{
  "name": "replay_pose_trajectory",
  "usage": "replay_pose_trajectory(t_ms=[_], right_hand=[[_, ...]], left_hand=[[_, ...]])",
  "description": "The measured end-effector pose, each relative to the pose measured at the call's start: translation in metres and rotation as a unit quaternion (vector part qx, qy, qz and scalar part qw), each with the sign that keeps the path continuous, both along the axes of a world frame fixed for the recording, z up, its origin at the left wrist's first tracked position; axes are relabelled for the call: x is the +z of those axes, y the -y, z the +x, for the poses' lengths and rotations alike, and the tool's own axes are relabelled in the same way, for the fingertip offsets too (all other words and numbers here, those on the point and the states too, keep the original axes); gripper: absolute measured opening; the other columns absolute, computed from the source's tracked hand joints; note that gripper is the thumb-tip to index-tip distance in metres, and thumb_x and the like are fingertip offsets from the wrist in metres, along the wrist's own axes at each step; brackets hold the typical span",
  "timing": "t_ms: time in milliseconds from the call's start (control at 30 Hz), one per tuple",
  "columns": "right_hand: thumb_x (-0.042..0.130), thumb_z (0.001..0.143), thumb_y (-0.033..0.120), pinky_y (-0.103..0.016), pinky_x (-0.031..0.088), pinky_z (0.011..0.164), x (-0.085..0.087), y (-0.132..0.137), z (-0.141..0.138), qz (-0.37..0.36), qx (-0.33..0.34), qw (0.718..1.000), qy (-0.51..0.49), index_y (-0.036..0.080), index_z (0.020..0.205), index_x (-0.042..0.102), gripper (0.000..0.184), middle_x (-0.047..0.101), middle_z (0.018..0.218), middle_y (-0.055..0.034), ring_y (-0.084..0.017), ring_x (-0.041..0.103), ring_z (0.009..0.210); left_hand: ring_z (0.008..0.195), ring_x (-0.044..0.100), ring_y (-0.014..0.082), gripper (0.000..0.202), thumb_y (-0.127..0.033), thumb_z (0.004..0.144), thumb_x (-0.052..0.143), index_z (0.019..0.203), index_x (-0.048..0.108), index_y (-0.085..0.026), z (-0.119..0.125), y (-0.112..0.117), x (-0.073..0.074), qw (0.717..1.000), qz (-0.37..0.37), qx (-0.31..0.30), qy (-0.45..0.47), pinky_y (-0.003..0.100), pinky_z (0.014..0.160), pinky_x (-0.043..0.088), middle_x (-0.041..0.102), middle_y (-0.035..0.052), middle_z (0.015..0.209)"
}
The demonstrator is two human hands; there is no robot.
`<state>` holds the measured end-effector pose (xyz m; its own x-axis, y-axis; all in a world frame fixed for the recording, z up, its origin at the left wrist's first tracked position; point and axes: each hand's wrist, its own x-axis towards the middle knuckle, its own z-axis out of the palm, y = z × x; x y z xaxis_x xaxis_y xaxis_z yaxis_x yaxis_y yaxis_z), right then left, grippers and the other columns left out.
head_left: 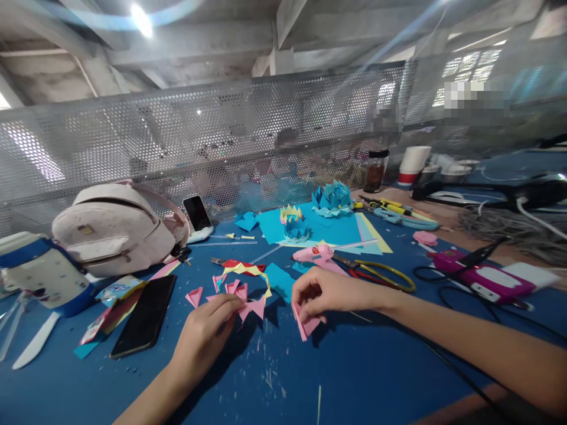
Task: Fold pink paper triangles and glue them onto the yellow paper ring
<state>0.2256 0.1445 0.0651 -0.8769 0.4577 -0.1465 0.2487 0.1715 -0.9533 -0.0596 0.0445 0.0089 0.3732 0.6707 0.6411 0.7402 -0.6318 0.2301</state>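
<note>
My right hand (pixel 325 293) pinches a pink folded paper piece (pixel 306 327) just above the blue table (pixel 283 389). My left hand (pixel 208 330) has its fingers closed on pink folded paper (pixel 254 308) at the near side of a yellow zigzag paper strip (pixel 243 268), which curves in an arc. Another pink paper triangle (pixel 194 296) lies left of that group. Behind my right hand rests a pink glue gun (pixel 313 254), and scissors (pixel 384 276) with yellow and red handles lie beside it. A red-handled cutter (pixel 243 267) sits behind the yellow strip.
Blue paper flowers (pixel 333 198) and a paper crown shape (pixel 292 223) stand on coloured sheets (pixel 354 233) at the back. To the left are a phone (pixel 145 316), a backpack (pixel 110 227) and a mug (pixel 44 271). A magenta device (pixel 482 277) with black cables lies right.
</note>
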Motion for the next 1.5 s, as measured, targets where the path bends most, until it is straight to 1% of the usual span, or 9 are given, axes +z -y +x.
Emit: replay_pose_trajectory(t_ms=[200,467,567,733,933,1067,1233,1400,1500], right_hand=[[0.080,0.072,0.037,-0.016,0.035,0.044,-0.005,-0.004,-0.002,-0.028,-0.017,0.999,-0.005,0.014,0.074,0.070,0.025,0.060,0.055,0.0039,-0.005,0.050,0.043],[0.075,0.076,0.056,-0.015,0.030,0.037,-0.016,-0.002,-0.008,-0.062,-0.063,0.995,-0.036,0.014,0.071,0.064,0.044,0.057,0.049,0.0051,-0.003,0.042,0.035],[0.076,0.075,0.056,-0.015,0.028,0.036,-0.018,0.002,-0.010,-0.070,-0.087,0.993,-0.050,0.014,0.068,0.062,0.045,0.057,0.048,0.0044,-0.003,0.042,0.036],[0.078,0.075,0.052,-0.015,0.026,0.039,-0.018,0.007,-0.010,-0.062,-0.097,0.992,-0.042,0.011,0.064,0.067,0.044,0.054,0.042,0.0033,-0.003,0.039,0.037],[0.080,0.074,0.049,-0.016,0.026,0.037,-0.019,0.008,-0.011,-0.077,-0.089,0.992,-0.036,0.010,0.086,0.076,0.041,0.054,0.045,0.0041,-0.004,0.043,0.036],[0.081,0.076,0.043,-0.015,0.024,0.035,-0.022,0.007,-0.012,-0.094,-0.077,0.992,-0.040,0.014,0.092,0.067,0.036,0.059,0.061,0.0058,-0.001,0.045,0.036],[0.073,0.085,0.037,-0.013,0.030,0.038,-0.022,0.008,-0.010,-0.083,-0.022,0.994,-0.068,0.022,0.115,0.057,0.037,0.055,0.072,0.0089,0.000,0.048,0.039],[0.066,0.090,0.037,-0.014,0.034,0.043,-0.019,0.010,-0.009,-0.038,0.008,0.996,-0.077,0.018,0.102,0.059,0.024,0.056,0.077,0.0055,-0.001,0.049,0.044],[0.066,0.090,0.039,-0.015,0.034,0.044,-0.019,0.010,-0.010,-0.025,0.005,0.998,-0.058,0.016,0.097,0.062,0.024,0.057,0.073,0.0047,-0.002,0.047,0.045]], left_hand=[[0.094,0.072,0.0159,0.026,-0.007,0.097,0.046,0.108,0.065,-0.020,0.001,0.000,0.001,1.000,0.008,0.006,-0.002,0.023,0.081,0.057,0.074,0.0069,0.102],[0.092,0.072,0.0159,0.026,-0.007,0.097,0.046,0.108,0.065,-0.021,0.000,-0.001,0.000,1.000,0.012,0.010,-0.009,0.023,0.079,0.057,0.074,0.0061,0.101],[0.093,0.072,0.0162,0.026,-0.007,0.096,0.047,0.109,0.065,-0.021,0.000,-0.001,0.000,1.000,0.009,0.011,-0.012,0.024,0.079,0.057,0.074,0.0059,0.102],[0.094,0.072,0.0165,0.027,-0.006,0.095,0.047,0.108,0.065,-0.021,-0.001,-0.001,0.000,1.000,0.007,0.011,-0.013,0.024,0.081,0.057,0.074,0.0058,0.102],[0.092,0.073,0.0165,0.026,-0.008,0.096,0.047,0.108,0.065,-0.022,0.001,-0.001,0.001,1.000,0.011,0.012,-0.013,0.024,0.080,0.058,0.075,0.0049,0.101],[0.091,0.073,0.0160,0.026,-0.008,0.096,0.047,0.107,0.066,-0.021,0.002,-0.001,0.002,1.000,0.013,0.014,-0.011,0.024,0.079,0.058,0.075,0.0052,0.101],[0.089,0.073,0.0156,0.026,-0.007,0.095,0.046,0.106,0.066,-0.021,0.002,-0.001,0.002,1.000,0.013,0.013,-0.012,0.024,0.078,0.058,0.075,0.0055,0.099],[0.090,0.073,0.0161,0.026,-0.007,0.095,0.047,0.106,0.065,-0.021,0.001,-0.001,0.002,1.000,0.013,0.013,-0.017,0.024,0.078,0.058,0.075,0.0052,0.099],[0.090,0.073,0.0160,0.026,-0.007,0.096,0.046,0.107,0.065,-0.021,0.002,-0.001,0.003,1.000,0.015,0.013,-0.020,0.024,0.077,0.058,0.075,0.0050,0.099]])
